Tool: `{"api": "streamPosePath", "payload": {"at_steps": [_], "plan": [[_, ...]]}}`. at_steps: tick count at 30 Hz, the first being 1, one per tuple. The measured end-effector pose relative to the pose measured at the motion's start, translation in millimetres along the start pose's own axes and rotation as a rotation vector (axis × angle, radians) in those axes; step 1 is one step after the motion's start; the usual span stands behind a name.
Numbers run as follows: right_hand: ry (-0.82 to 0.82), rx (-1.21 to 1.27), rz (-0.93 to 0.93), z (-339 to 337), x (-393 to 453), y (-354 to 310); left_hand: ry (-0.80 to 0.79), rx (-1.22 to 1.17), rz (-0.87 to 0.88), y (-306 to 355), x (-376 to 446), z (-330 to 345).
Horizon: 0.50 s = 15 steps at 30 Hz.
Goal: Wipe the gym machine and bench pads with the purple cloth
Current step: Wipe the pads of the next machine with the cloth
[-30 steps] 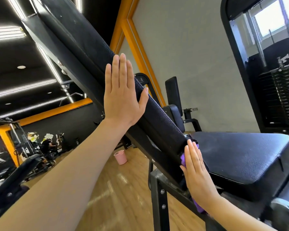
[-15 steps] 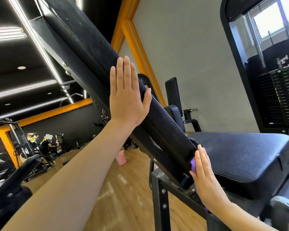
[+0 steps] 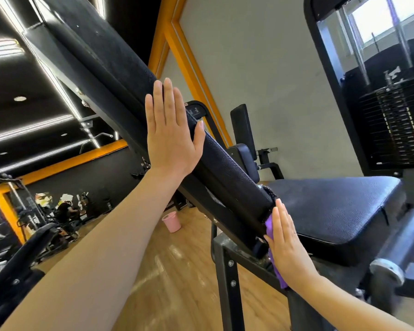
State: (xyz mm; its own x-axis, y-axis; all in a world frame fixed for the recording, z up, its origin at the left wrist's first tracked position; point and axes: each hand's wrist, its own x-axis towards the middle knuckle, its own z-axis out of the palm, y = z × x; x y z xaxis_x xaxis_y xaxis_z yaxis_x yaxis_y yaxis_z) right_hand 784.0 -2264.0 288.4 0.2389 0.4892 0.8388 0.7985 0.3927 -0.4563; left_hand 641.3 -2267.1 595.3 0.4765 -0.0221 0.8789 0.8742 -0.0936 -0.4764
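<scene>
Where the slanted back pad [image 3: 120, 75] ends, just above the seat pad [image 3: 339, 211], the purple cloth [image 3: 271, 229] is pressed flat by the right hand [image 3: 288, 249], fingers straight. Higher up, the left hand [image 3: 171, 139] lies open-palmed against the pad's side, gripping nothing.

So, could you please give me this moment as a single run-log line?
step: wiping backrest pad lower end | left hand: flat on pad | right hand: flat, pressing purple cloth | seat pad: untouched
</scene>
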Motion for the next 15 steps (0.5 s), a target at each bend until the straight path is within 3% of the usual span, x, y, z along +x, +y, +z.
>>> {"api": "streamPosePath", "payload": {"at_steps": [2, 5, 15], "plan": [[0.027, -0.084, 0.014, -1.0, -5.0, 0.6, -0.006, -0.01, -0.008, 1.2, -0.9, -0.6], [0.055, -0.259, -0.106, 1.3, -10.5, 15.0, -0.002, -0.002, 0.008, 1.0, -2.4, 0.5], [0.058, -0.319, -0.282, -5.2, 32.2, -10.2, 0.042, -0.009, 0.013, 1.8, -3.1, 6.5]]}}
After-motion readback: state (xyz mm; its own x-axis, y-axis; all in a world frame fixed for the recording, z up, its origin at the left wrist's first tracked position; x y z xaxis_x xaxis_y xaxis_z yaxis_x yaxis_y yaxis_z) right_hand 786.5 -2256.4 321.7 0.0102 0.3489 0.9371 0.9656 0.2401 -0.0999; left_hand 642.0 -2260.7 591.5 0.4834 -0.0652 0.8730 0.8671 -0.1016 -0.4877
